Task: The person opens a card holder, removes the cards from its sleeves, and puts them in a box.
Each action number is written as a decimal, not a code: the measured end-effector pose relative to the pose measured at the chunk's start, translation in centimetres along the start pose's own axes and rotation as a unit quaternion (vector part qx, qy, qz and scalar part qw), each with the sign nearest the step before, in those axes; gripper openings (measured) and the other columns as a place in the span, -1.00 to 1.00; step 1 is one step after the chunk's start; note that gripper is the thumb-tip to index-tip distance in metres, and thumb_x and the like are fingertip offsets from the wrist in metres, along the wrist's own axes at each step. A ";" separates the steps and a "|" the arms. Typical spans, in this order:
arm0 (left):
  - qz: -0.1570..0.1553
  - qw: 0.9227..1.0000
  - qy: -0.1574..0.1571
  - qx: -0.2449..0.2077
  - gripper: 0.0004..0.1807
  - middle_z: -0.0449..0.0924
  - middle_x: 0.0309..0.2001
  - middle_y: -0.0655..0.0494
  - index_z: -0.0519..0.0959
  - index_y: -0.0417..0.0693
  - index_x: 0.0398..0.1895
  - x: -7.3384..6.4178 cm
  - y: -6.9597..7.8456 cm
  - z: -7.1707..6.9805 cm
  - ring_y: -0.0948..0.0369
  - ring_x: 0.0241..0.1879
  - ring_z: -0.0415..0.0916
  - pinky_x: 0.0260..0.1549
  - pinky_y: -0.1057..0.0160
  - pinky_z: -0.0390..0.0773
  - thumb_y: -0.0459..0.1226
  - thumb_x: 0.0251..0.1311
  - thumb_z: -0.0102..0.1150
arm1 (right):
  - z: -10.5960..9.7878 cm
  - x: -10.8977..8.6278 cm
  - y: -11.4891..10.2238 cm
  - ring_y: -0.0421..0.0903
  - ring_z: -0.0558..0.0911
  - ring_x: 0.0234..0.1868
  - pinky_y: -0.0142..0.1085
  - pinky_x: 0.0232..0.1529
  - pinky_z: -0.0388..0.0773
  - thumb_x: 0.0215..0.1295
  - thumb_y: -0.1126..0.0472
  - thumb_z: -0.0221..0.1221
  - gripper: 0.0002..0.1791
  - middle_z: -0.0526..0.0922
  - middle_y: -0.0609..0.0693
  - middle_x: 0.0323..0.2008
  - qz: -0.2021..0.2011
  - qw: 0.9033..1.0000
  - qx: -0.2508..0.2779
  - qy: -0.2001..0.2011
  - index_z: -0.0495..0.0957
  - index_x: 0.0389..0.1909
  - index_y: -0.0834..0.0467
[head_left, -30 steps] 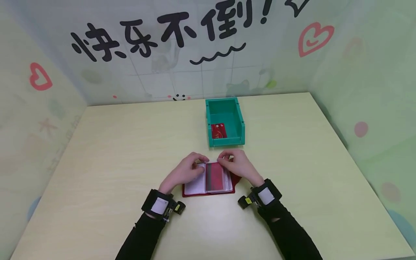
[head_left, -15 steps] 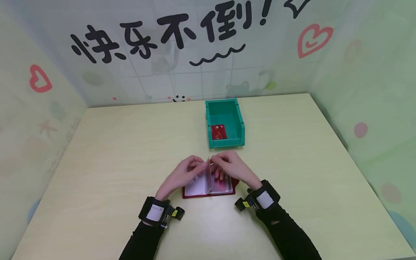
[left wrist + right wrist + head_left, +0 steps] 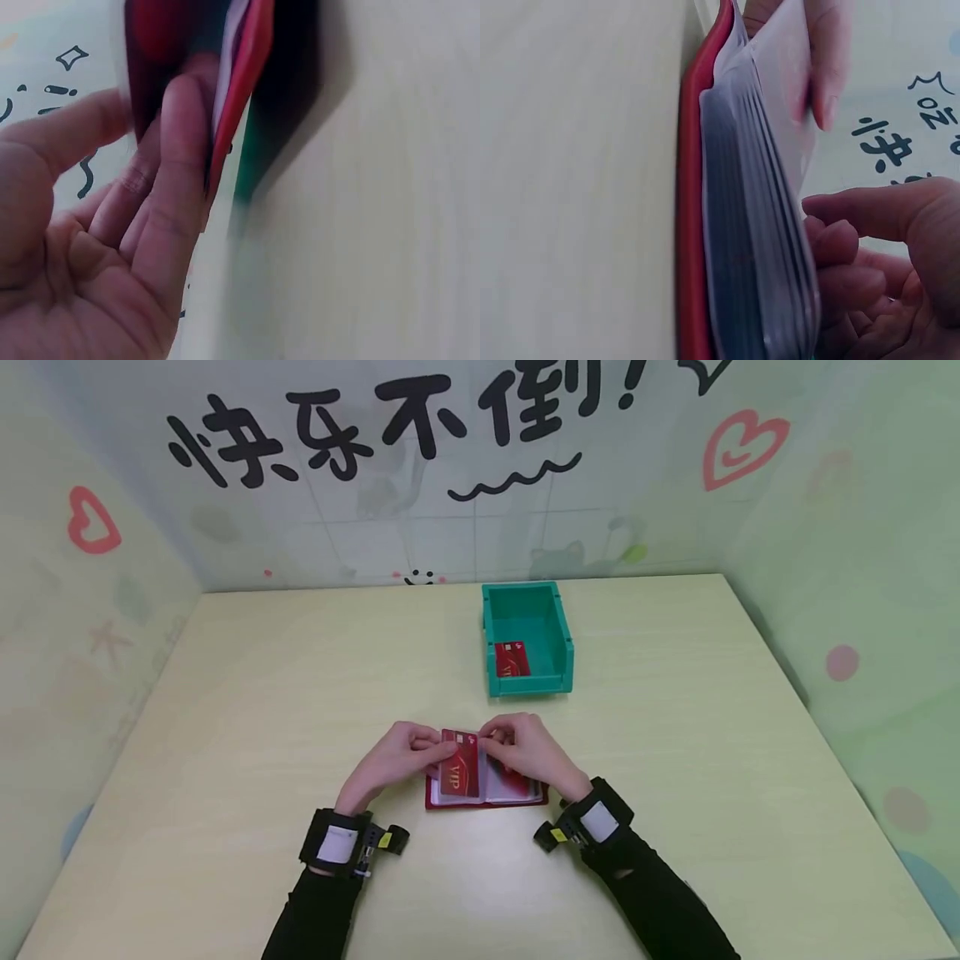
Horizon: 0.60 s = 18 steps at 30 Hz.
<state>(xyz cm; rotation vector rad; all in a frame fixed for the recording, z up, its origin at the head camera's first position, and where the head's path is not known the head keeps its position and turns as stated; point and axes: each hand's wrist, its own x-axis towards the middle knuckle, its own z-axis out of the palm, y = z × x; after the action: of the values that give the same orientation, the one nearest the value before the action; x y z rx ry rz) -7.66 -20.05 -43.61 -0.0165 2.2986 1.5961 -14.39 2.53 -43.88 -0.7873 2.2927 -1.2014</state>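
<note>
An open red card holder (image 3: 487, 805) with clear plastic sleeve pages (image 3: 757, 217) lies on the table. On its left side a red VIP card (image 3: 459, 777) shows upright over the page. My left hand (image 3: 401, 756) pinches the left edge of that card's page, thumb in front and fingers behind; in the left wrist view the fingers reach between spread leaves. My right hand (image 3: 525, 747) is at the top of the pages near the fold, thumb and fingers bent beside the page stack. I cannot tell whether it grips a page. Another red card (image 3: 510, 777) lies partly under it.
Behind the card holder stands a green bin (image 3: 531, 685) with a red VIP card (image 3: 512, 660) inside, its low front towards me. Printed walls (image 3: 360, 543) border the table (image 3: 285, 693) at the back and sides.
A page that stood raised between my hands has swung over to the left, and the VIP card now shows. My left hand has shifted left with it; my right hand stays near the fold.
</note>
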 end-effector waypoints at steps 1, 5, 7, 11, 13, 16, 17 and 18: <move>-0.006 1.000 -0.002 -0.006 -0.67 0.79 -0.27 -0.16 0.66 -0.33 -0.13 -0.1 -0.1 -0.1 0.23 -0.43 0.72 -0.32 0.31 0.67 -0.16 0.36 0.24 | 0.0 0.1 0.0 -0.18 0.49 -0.62 -0.41 -0.49 0.42 0.37 0.16 0.26 -0.74 0.62 0.01 -0.55 0.004 1.000 -0.004 0.002 0.68 -0.03 0.22; -0.043 0.999 0.009 -0.016 -0.65 0.78 -0.34 -0.13 0.65 -0.36 -0.18 -0.4 -0.4 -0.3 0.23 -0.50 0.72 -0.36 0.30 0.69 -0.16 0.30 0.31 | 0.1 0.1 0.0 -0.18 0.47 -0.53 -0.42 -0.46 0.39 0.34 0.14 0.28 -0.72 0.60 -0.01 -0.54 0.007 1.000 -0.028 0.009 0.69 -0.03 0.22; -0.066 0.998 0.018 -0.017 -0.67 0.77 -0.42 -0.07 0.65 -0.36 -0.23 -0.4 -0.4 -0.2 0.25 -0.55 0.69 -0.42 0.31 0.69 -0.18 0.28 0.33 | 0.2 0.0 -0.3 -0.17 0.46 -0.50 -0.42 -0.46 0.36 0.33 0.13 0.30 -0.71 0.58 -0.02 -0.55 0.009 0.999 -0.045 0.010 0.69 -0.04 0.22; -0.098 0.995 0.028 -0.013 -0.70 0.70 -0.55 0.06 0.67 -0.34 -0.31 -0.4 -0.6 -0.1 0.29 -0.62 0.63 -0.50 0.34 0.65 -0.19 0.26 0.35 | 0.7 -0.2 -1.0 -0.17 0.43 -0.52 -0.43 -0.49 0.28 0.30 0.09 0.32 -0.68 0.53 -0.05 -0.59 0.019 0.996 -0.084 0.013 0.70 -0.04 0.20; -0.107 0.994 0.030 -0.009 -0.69 0.68 -0.58 0.09 0.69 -0.32 -0.33 -0.4 -0.8 0.0 0.29 -0.64 0.62 -0.52 0.36 0.63 -0.16 0.24 0.37 | 0.9 -0.3 -1.3 -0.17 0.41 -0.54 -0.43 -0.50 0.25 0.30 0.07 0.33 -0.68 0.50 -0.06 -0.61 0.023 0.995 -0.099 0.016 0.70 -0.05 0.19; -0.117 0.993 0.033 -0.009 -0.67 0.66 -0.63 0.10 0.71 -0.30 -0.35 -0.4 -0.9 0.2 0.28 -0.65 0.62 -0.54 0.37 0.62 -0.13 0.20 0.40 | 1.1 -0.3 -1.4 -0.18 0.40 -0.56 -0.43 -0.51 0.22 0.30 0.06 0.33 -0.69 0.48 -0.06 -0.63 0.028 0.993 -0.111 0.020 0.71 -0.08 0.19; -0.120 0.992 0.034 -0.009 -0.66 0.66 -0.64 0.10 0.72 -0.29 -0.35 -0.5 -0.9 0.2 0.29 -0.66 0.62 -0.55 0.37 0.62 -0.12 0.19 0.41 | 1.2 -0.3 -1.4 -0.18 0.40 -0.56 -0.43 -0.51 0.22 0.30 0.06 0.33 -0.70 0.48 -0.07 -0.64 0.028 0.993 -0.115 0.022 0.71 -0.09 0.18; -0.123 0.992 0.035 -0.010 -0.66 0.65 -0.65 0.10 0.72 -0.28 -0.36 -0.5 -1.0 0.3 0.28 -0.66 0.62 -0.55 0.37 0.62 -0.11 0.19 0.41 | 1.2 -0.3 -1.5 -0.17 0.40 -0.56 -0.43 -0.51 0.22 0.30 0.06 0.33 -0.70 0.48 -0.07 -0.64 0.029 0.993 -0.116 0.022 0.71 -0.10 0.18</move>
<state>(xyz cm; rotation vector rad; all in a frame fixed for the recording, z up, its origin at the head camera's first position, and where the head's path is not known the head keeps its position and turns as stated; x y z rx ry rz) -6.92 -20.25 -44.45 -0.3516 2.2304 1.5132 -13.04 1.32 -43.25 -0.7733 2.5053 -0.9466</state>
